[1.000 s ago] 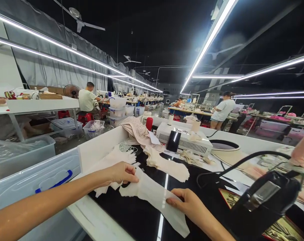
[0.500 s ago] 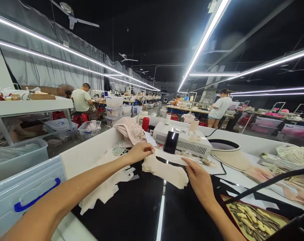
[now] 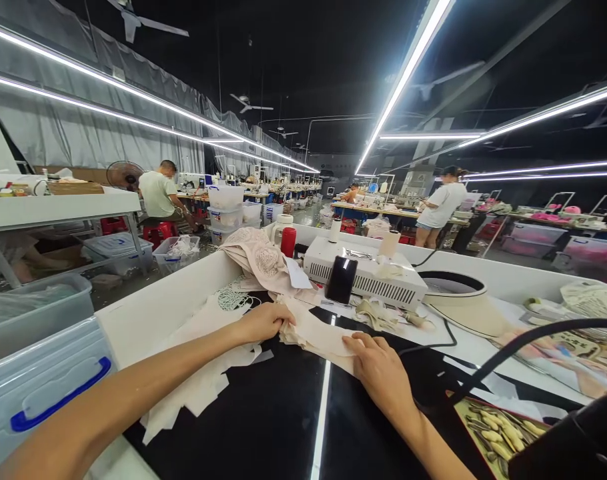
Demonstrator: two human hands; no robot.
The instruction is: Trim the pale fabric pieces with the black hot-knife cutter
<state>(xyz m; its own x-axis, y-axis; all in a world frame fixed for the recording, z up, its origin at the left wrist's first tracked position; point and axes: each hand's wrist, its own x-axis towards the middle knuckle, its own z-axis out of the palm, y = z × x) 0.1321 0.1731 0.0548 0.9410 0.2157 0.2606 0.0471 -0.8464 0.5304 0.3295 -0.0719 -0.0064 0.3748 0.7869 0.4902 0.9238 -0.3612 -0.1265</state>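
A stack of cream fabric pieces [image 3: 319,333] lies on the glossy black work surface in front of me. My left hand [image 3: 267,321] pinches the left end of the top fabric piece, its fingers pressed together at the stack's edge. At the opposite end, my right hand [image 3: 381,360] grips the same piece between thumb and fingers, low over the stack. How many layers each hand holds is hidden. More pale cut pieces [image 3: 203,373] are spread in an overlapping row left of the stack, partly behind my left forearm.
Behind the stack are a black phone [image 3: 341,280], a white machine box [image 3: 366,270], a red thread cone [image 3: 288,242] and lace fabric [image 3: 258,257]. A sun visor [image 3: 458,300], a black flexible arm [image 3: 528,340] and a snack tray [image 3: 503,433] are at right. Co-workers are farther off.
Both hands have come down and closer to me, bringing the cream fabric piece from above the stack onto it. The view has shifted slightly.
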